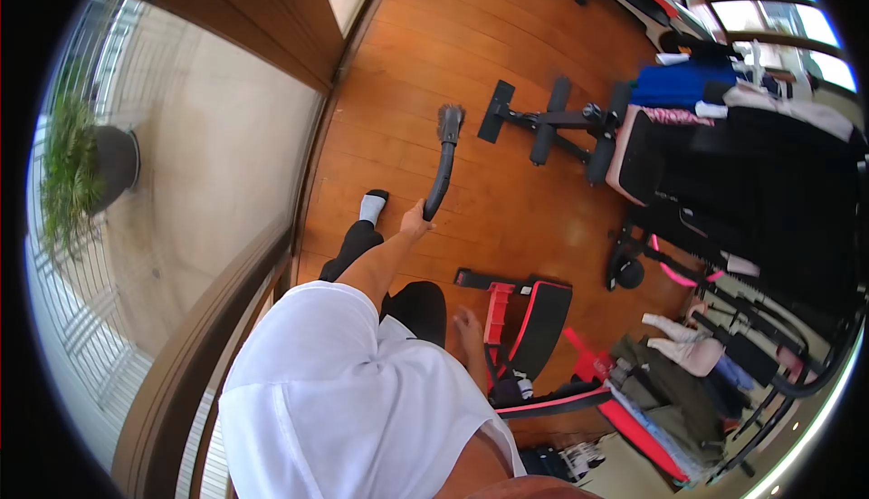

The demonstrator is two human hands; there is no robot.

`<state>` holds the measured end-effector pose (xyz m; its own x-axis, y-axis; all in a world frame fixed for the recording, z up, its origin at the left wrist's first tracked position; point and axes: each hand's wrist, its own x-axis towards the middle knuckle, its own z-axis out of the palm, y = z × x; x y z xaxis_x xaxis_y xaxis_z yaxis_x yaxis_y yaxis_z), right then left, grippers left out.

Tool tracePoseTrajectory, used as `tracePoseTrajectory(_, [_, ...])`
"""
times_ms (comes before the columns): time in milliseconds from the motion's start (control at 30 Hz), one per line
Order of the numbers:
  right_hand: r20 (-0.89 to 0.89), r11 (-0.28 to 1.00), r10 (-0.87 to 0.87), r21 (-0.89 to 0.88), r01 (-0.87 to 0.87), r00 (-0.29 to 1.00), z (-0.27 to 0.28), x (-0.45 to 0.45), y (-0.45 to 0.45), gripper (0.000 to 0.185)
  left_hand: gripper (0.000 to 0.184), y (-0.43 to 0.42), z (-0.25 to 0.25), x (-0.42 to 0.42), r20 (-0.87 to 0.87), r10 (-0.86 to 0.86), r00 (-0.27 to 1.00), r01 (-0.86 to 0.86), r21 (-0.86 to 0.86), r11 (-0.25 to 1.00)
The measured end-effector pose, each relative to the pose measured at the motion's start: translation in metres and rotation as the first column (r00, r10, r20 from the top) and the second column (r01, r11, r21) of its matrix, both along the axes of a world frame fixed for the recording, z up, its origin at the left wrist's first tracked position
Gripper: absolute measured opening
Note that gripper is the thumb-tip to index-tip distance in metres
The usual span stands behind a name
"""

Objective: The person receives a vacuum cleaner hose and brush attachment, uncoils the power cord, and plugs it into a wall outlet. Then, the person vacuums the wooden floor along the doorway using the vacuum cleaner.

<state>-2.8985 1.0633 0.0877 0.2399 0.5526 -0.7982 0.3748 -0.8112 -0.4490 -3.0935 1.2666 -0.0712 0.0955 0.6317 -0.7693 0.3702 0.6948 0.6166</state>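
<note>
My left hand [415,221] reaches forward, its fingers wrapped round the lower end of a black brush [441,173] with a curved handle. The brush's bristled head points away from me, over the wooden floor. My right hand [468,328] hangs low by my bent knee [416,309], with loosely parted fingers and nothing visible in it. Just right of that hand stands a red and black padded exercise bench [540,318]. My forward foot, in a grey and black sock [371,206], is on the floor left of my left hand.
A black weight bench [561,123] stands ahead right. Dark clothes [769,200] are piled on equipment at the right, and more garments [670,390] lie lower right. Wood-framed glass [217,119] runs along the left, a potted plant [116,168] beyond it. Another exercise machine [647,1] is at the top right.
</note>
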Motion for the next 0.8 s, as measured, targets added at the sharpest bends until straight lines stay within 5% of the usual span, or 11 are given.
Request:
tracePoseTrajectory(67, [-0.103, 0.981, -0.131, 0.128, 0.144, 0.986, -0.017, 0.007, 0.023, 0.038, 0.073, 0.006, 0.004, 0.005, -0.037, 0.036, 0.999, -0.036, 0.008, 0.999])
tracePoseTrajectory(200, [-0.053, 0.978, 0.184, 0.111, -0.178, 0.981, -0.008, 0.02, 0.077, 0.038, 0.076, 0.024, 0.014, 0.009, 0.056, 0.089, 0.994, -0.089, -0.008, 0.996])
tracePoseTrajectory(567, [-0.168, 0.923, 0.365, 0.191, -0.333, 0.916, -0.057, 0.087, 0.293, 0.034, 0.068, 0.063, -0.019, 0.066, -0.01, 0.06, 0.998, -0.057, 0.165, 0.985])
tracePoseTrajectory(800, [-0.306, 0.909, 0.362, -0.093, -0.407, 0.88, -0.1, 0.068, 0.428, 0.055, 0.061, 0.086, 0.002, 0.107, -0.105, 0.116, 0.988, -0.121, -0.042, 0.992])
